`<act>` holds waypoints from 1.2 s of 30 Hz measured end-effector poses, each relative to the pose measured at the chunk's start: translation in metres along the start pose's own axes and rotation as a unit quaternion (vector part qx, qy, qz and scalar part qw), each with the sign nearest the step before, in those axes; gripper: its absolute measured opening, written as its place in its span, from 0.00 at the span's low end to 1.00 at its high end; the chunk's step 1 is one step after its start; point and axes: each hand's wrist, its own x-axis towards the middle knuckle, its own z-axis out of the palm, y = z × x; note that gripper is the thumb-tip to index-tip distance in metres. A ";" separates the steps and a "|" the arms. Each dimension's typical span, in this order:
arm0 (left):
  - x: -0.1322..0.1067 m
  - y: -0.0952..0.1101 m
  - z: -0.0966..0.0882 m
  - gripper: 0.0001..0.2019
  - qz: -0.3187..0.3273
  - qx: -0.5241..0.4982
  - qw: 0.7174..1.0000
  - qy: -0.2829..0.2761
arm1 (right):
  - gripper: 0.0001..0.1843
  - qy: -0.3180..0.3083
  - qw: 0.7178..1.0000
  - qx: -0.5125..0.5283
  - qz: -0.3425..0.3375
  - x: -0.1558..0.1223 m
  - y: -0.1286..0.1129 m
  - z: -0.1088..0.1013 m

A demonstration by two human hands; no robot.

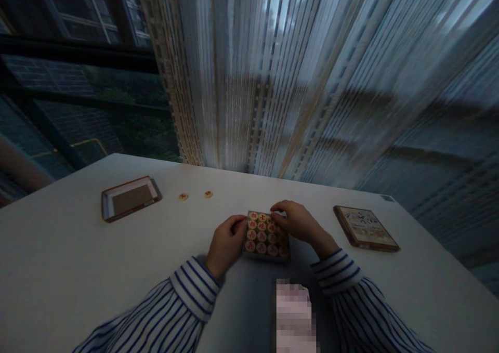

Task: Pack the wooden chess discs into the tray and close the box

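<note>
A small square tray (267, 260) sits on the white table, filled with rows of round Chinese chess pieces (261, 236) bearing red characters. My left hand (227, 243) is closed at the tray's left side, with thumb and forefinger on its edge. From the right, my right hand (298, 222) reaches over the far right corner of the tray, its fingers curled close together over the pieces there. What lies under those fingers is hidden. Two loose pieces, one chess piece (183, 197) and another chess piece (208, 194), lie on the table beyond my left hand.
An open, shallow box part (130, 199) lies at the left. A flat box with a printed top (366, 227) rests at the right. A small dark label (387, 198) marks the table's far right corner. A string curtain (249, 82) hangs behind the table (78, 259). A pixelated patch covers the bottom centre.
</note>
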 end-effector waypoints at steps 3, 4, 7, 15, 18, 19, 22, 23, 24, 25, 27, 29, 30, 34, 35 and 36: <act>0.000 -0.001 0.000 0.13 0.002 -0.002 1.000 0.003 | 0.14 -0.007 1.000 0.006 -0.021 0.000 -0.001 0.002; 0.000 -0.001 0.000 0.13 0.002 -0.001 1.000 0.004 | 0.14 -0.009 1.000 0.008 -0.029 0.000 -0.002 0.003; -0.001 0.001 0.000 0.12 0.003 0.003 1.000 0.005 | 0.14 -0.016 0.999 0.007 -0.040 0.001 -0.004 0.007; 0.000 0.000 0.000 0.12 0.006 0.014 1.000 0.002 | 0.15 -0.023 0.998 -0.003 -0.050 0.001 -0.007 0.009; 0.000 -0.001 0.000 0.12 0.005 0.015 1.000 0.007 | 0.14 -0.020 0.998 -0.004 -0.051 0.001 -0.008 0.008; 0.000 -0.001 0.000 0.12 0.005 0.014 1.000 0.007 | 0.14 -0.020 0.998 -0.005 -0.052 0.001 -0.008 0.007; -0.001 0.000 0.000 0.12 0.005 0.011 1.000 0.004 | 0.14 -0.023 0.998 -0.010 -0.050 0.001 -0.008 0.008; -0.001 0.000 0.000 0.12 0.005 0.011 1.000 0.005 | 0.14 -0.022 0.998 -0.011 -0.050 0.001 -0.008 0.009; -0.001 0.000 0.000 0.12 0.004 0.012 1.000 0.007 | 0.14 -0.022 0.998 -0.011 -0.051 0.002 -0.008 0.009; -0.001 0.001 0.000 0.12 0.004 0.013 1.000 0.006 | 0.14 -0.022 0.998 -0.011 -0.052 0.002 -0.008 0.009; -0.001 0.002 -0.001 0.12 0.003 0.013 1.000 0.004 | 0.14 -0.022 0.998 -0.009 -0.053 0.001 -0.007 0.009; -0.002 0.003 -0.001 0.12 0.002 0.016 1.000 0.003 | 0.14 -0.017 0.999 -0.006 -0.048 0.001 -0.006 0.008; -0.002 0.003 -0.001 0.12 0.003 0.018 1.000 0.004 | 0.15 -0.012 0.999 -0.004 -0.044 0.001 -0.005 0.007; -0.002 0.001 -0.001 0.13 0.005 0.033 0.999 0.000 | 0.17 -0.015 1.000 -0.007 -0.012 -0.002 0.002 0.000; -0.002 0.000 -0.001 0.13 0.007 0.037 0.999 -0.004 | 0.17 -0.022 1.000 -0.016 -0.002 -0.002 0.003 -0.002; -0.002 -0.001 -0.001 0.13 0.009 0.041 0.999 -0.007 | 0.17 -0.029 0.999 -0.028 0.009 -0.003 0.005 -0.004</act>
